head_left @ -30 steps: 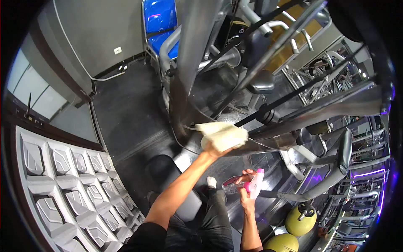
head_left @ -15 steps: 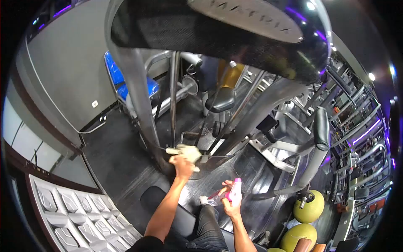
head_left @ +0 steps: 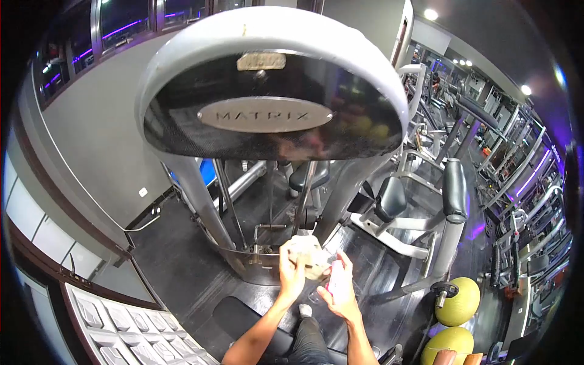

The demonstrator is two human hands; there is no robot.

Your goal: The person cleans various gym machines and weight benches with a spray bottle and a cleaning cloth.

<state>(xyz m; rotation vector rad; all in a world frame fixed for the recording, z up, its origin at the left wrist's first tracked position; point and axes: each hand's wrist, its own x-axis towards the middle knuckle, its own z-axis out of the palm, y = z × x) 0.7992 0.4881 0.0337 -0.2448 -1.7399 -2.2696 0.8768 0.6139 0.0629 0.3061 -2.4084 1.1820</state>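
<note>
My left hand [head_left: 291, 278] holds a cream-coloured cloth [head_left: 308, 250] up in front of me, fingers curled around its near side. Close beside it, my right hand [head_left: 343, 297] grips a bottle with pink parts [head_left: 334, 275], its top right at the cloth. Much of the bottle is covered by my fingers. Both hands are in front of the base of a grey gym machine, whose black and silver top cover [head_left: 267, 137] reads MATRIX.
A black padded bench [head_left: 243, 316] lies below my left forearm. To the right stands a machine with black pads [head_left: 455, 191]. Yellow-green balls [head_left: 457, 302] sit at the lower right. A white moulded panel [head_left: 131, 328] leans at the lower left, near a grey wall [head_left: 103, 140].
The cloth in my left hand has moved right, away from the machine's frame, to meet the bottle. My right hand has turned the bottle towards it. My view has tilted up.
</note>
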